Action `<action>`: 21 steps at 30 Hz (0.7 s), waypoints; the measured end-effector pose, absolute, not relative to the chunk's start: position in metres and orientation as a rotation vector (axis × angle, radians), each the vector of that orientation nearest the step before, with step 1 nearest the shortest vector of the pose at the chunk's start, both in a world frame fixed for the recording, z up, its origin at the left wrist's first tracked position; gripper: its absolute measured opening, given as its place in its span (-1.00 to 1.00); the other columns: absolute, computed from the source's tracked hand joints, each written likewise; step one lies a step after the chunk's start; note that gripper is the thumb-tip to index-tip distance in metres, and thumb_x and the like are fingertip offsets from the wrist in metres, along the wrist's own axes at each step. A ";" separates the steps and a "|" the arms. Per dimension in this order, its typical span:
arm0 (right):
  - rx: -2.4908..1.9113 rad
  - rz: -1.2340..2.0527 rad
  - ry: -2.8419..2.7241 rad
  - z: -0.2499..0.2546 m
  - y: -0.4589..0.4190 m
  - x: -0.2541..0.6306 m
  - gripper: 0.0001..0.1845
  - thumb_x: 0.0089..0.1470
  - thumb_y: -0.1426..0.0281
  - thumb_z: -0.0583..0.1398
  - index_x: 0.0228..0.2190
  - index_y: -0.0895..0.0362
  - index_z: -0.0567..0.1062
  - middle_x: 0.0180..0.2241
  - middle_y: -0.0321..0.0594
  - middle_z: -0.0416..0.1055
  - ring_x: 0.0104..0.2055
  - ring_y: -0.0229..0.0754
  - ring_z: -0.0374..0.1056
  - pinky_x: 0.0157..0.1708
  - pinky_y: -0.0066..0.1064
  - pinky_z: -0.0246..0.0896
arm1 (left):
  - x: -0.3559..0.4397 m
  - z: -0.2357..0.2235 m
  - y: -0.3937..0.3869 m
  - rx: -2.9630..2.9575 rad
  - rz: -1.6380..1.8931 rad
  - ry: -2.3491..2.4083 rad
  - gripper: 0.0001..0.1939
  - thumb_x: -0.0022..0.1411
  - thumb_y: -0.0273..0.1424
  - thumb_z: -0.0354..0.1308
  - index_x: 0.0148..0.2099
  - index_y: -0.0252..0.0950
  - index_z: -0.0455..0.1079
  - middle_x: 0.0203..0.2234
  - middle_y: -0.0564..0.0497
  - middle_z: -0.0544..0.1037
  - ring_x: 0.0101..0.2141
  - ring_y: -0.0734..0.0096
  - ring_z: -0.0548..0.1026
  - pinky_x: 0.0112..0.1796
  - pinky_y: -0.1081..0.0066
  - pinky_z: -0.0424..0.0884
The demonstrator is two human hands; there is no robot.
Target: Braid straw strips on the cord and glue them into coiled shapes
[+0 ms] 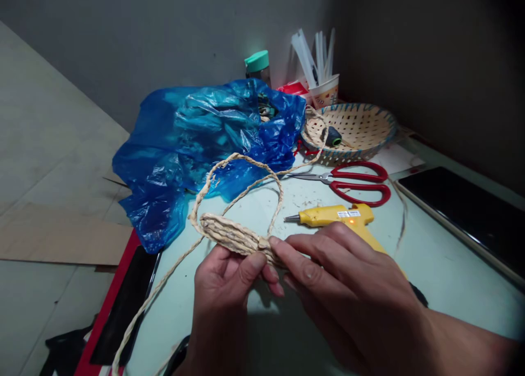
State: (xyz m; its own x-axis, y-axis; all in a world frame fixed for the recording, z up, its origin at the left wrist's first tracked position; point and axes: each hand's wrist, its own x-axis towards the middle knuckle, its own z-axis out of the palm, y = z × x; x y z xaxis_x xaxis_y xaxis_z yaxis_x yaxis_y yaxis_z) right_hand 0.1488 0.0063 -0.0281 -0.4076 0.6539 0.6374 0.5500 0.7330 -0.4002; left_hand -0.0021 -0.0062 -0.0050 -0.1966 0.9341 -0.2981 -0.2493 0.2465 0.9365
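Observation:
A flat oval coil of twisted straw rope point(233, 235) is held up between both hands, over the front of the table. My left hand point(229, 280) is closed on its lower edge, thumb on the near side. The fingers of my right hand point(340, 272) pinch the coil's right end, which they partly cover. From the coil a loose rope point(238, 156) loops upward; a strand runs off to the lower left and another to the basket. Just beyond my right hand lies a yellow glue gun point(328, 215) with an orange light lit. Red-handled scissors point(356, 182) rest behind it.
A blue plastic bag point(164, 141) sits at the back left. A woven basket point(361, 124) holds a dark thread spool point(331, 136). Behind stand a paper cup point(326, 92) with clear sticks and a green-lidded bottle point(258, 63). A dark-screened device point(467, 206) lies right.

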 end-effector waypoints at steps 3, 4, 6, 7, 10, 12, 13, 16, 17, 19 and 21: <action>-0.921 0.120 -2.047 -0.031 0.006 0.147 -0.63 0.19 0.49 0.07 0.00 0.21 0.48 -0.22 -0.21 0.54 -0.28 -0.05 0.29 -0.42 -0.23 0.22 | -0.003 -0.007 -0.006 0.719 1.250 1.318 -0.86 0.08 -0.39 0.29 -0.37 -0.32 0.40 -0.69 0.10 0.51 -0.64 0.50 0.46 -0.53 0.52 0.36; -0.922 0.120 -2.055 -0.032 0.006 0.147 -0.63 0.18 0.49 0.08 0.00 0.22 0.48 -0.22 -0.20 0.54 -0.28 -0.05 0.29 -0.41 -0.23 0.22 | -0.003 -0.007 -0.006 0.716 1.250 1.307 -0.87 0.08 -0.40 0.29 -0.38 -0.32 0.39 -0.69 0.10 0.50 -0.64 0.50 0.46 -0.52 0.52 0.37; -0.916 0.119 -2.082 -0.032 0.006 0.148 -0.64 0.17 0.51 0.11 -0.01 0.26 0.48 -0.23 -0.17 0.53 -0.28 -0.04 0.28 -0.40 -0.23 0.22 | -0.005 -0.008 -0.005 0.703 1.238 1.266 -0.87 0.09 -0.41 0.29 -0.39 -0.31 0.39 -0.69 0.10 0.50 -0.62 0.50 0.46 -0.51 0.52 0.38; -0.910 0.125 -2.103 -0.032 0.006 0.149 -0.64 0.16 0.52 0.12 -0.01 0.28 0.48 -0.22 -0.16 0.53 -0.28 -0.04 0.28 -0.38 -0.23 0.22 | -0.006 -0.009 -0.004 0.688 1.223 1.237 -0.86 0.09 -0.41 0.30 -0.40 -0.31 0.38 -0.69 0.10 0.50 -0.62 0.52 0.45 -0.51 0.54 0.37; -0.896 0.077 -2.131 -0.029 0.008 0.149 -0.67 0.18 0.52 0.13 -0.03 0.29 0.49 -0.22 -0.13 0.53 -0.27 -0.03 0.28 -0.31 -0.19 0.20 | -0.009 -0.011 -0.003 0.628 1.169 1.177 -0.83 0.07 -0.40 0.32 -0.43 -0.31 0.38 -0.70 0.12 0.48 -0.65 0.57 0.41 -0.56 0.60 0.30; -0.883 -0.008 -2.118 -0.027 0.009 0.149 -0.72 0.20 0.51 0.14 -0.06 0.29 0.50 -0.25 -0.13 0.54 -0.29 -0.04 0.28 -0.32 -0.18 0.15 | -0.011 -0.012 -0.003 0.613 1.150 1.175 -0.85 0.08 -0.41 0.32 -0.42 -0.31 0.39 -0.71 0.14 0.44 -0.68 0.61 0.34 -0.61 0.62 0.23; -0.876 -0.043 -2.113 -0.027 0.010 0.148 -0.74 0.21 0.51 0.14 -0.08 0.29 0.50 -0.26 -0.13 0.54 -0.30 -0.04 0.27 -0.34 -0.19 0.13 | -0.011 -0.012 -0.003 0.622 1.143 1.183 -0.87 0.09 -0.42 0.31 -0.40 -0.30 0.40 -0.72 0.15 0.42 -0.70 0.62 0.30 -0.63 0.61 0.20; -0.833 -0.083 -2.104 -0.026 0.014 0.149 -0.78 0.22 0.54 0.13 -0.11 0.29 0.50 -0.29 -0.14 0.55 -0.31 -0.07 0.27 -0.32 -0.19 0.10 | -0.010 -0.013 -0.003 0.661 1.111 1.195 -0.91 0.12 -0.42 0.28 -0.36 -0.30 0.43 -0.75 0.17 0.36 -0.72 0.61 0.22 -0.63 0.57 0.16; -0.814 -0.071 -2.101 -0.027 0.015 0.150 -0.78 0.22 0.55 0.13 -0.11 0.28 0.49 -0.28 -0.14 0.55 -0.29 -0.08 0.27 -0.29 -0.18 0.11 | -0.009 -0.014 -0.003 0.661 1.109 1.188 -0.92 0.12 -0.42 0.28 -0.36 -0.30 0.44 -0.74 0.17 0.35 -0.71 0.60 0.21 -0.64 0.56 0.15; -0.778 -0.037 -2.097 -0.027 0.019 0.153 -0.77 0.21 0.56 0.14 -0.10 0.27 0.49 -0.25 -0.13 0.54 -0.26 -0.08 0.27 -0.24 -0.17 0.13 | -0.007 -0.014 -0.003 0.651 1.118 1.145 -0.91 0.12 -0.40 0.28 -0.39 -0.30 0.45 -0.74 0.16 0.34 -0.70 0.59 0.21 -0.64 0.57 0.12; -0.749 0.005 -2.110 -0.027 0.022 0.157 -0.74 0.19 0.54 0.15 -0.07 0.26 0.47 -0.22 -0.11 0.52 -0.24 -0.08 0.27 -0.21 -0.15 0.14 | -0.006 -0.014 -0.003 0.674 1.110 1.082 -0.85 0.12 -0.39 0.28 -0.46 -0.31 0.43 -0.73 0.13 0.36 -0.68 0.59 0.21 -0.64 0.57 0.13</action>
State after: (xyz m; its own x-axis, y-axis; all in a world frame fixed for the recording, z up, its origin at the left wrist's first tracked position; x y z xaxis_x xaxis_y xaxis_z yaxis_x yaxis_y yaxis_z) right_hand 0.1571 0.0222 -0.0269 -0.4386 0.5126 0.7382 0.5088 0.8187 -0.2662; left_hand -0.0060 -0.0027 -0.0141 0.0587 0.9376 -0.3427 -0.3660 0.3396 0.8664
